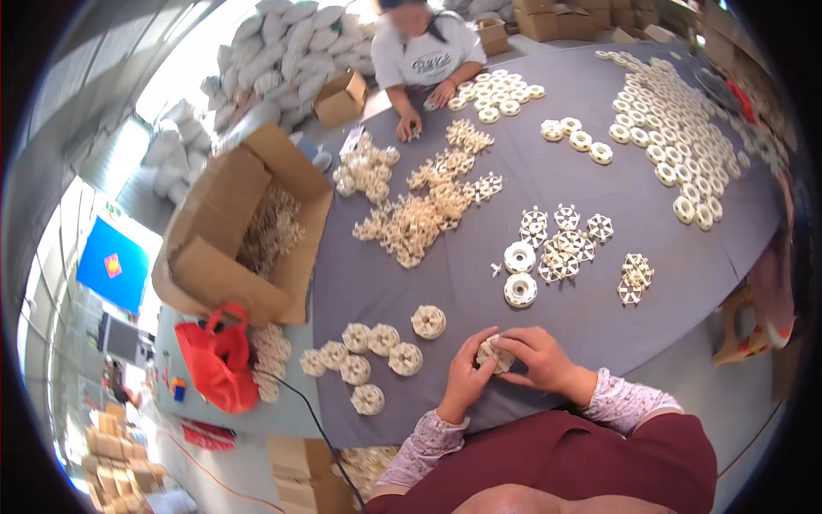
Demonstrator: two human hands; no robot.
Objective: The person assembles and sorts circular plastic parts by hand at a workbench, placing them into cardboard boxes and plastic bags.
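Near the table's front edge, my left hand [467, 377] and my right hand [541, 360] hold a cream plastic wheel-shaped part [491, 351] between them. Fingers of both hands close round its rim and partly cover it. Just beyond my hands lie two white rings [520, 290], one behind the other. Several cream spoked pieces [562, 254] are heaped beside them, with a smaller pile of spoked pieces [634, 279] farther right. To the left of my hands sit several round cream wheels [405, 359] that look put together.
A big cardboard box [193, 248] with small cream parts stands left, near a red bag [218, 364]. Cream parts [415, 223] lie heaped mid-table. Many white rings [676, 137] spread along the right. Across the table, a person [428, 51] handles small parts. A black cable [310, 409] hangs by the left edge.
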